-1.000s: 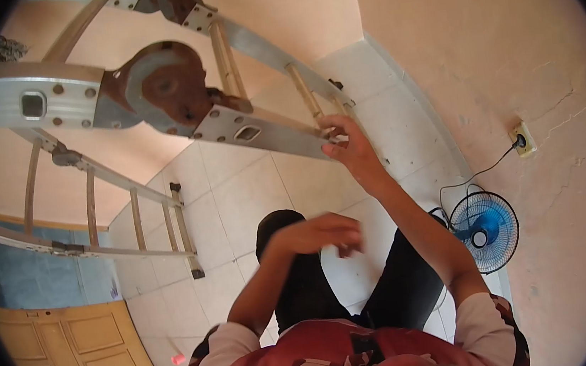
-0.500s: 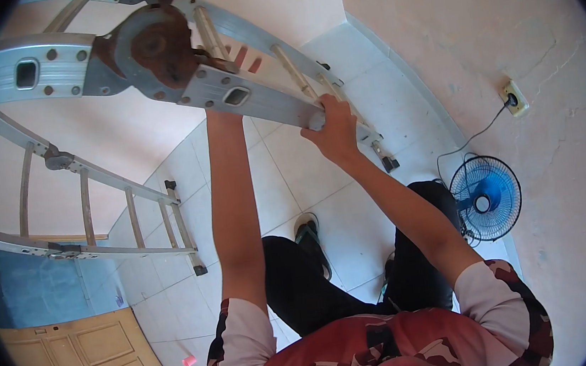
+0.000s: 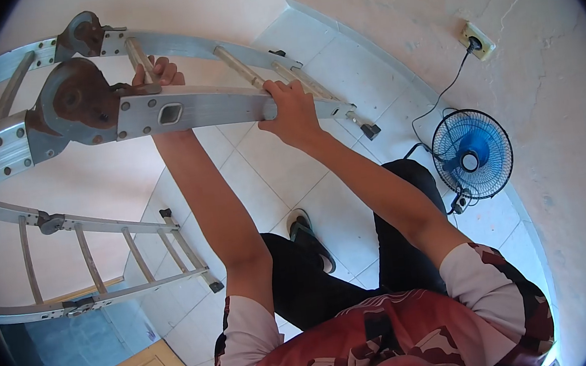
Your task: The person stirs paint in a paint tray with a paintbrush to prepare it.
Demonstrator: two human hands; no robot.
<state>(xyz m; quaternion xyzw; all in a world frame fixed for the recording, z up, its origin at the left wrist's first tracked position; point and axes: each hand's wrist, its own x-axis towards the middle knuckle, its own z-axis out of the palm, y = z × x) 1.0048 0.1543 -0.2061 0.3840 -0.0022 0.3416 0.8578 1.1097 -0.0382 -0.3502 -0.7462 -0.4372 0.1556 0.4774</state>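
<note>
Ladder (image 3: 217,109) stands over the floor (image 3: 338,207) near its wall-side edge; left hand (image 3: 166,72) curls around a rung (image 3: 135,55); right hand (image 3: 291,115) clamps the near rail (image 3: 248,108), a spread grip likely steadying it.

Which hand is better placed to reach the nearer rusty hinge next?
Probably the left: the left hand is at the rung beside that hinge, whereas the right hand grips the near rail farther away.
</note>
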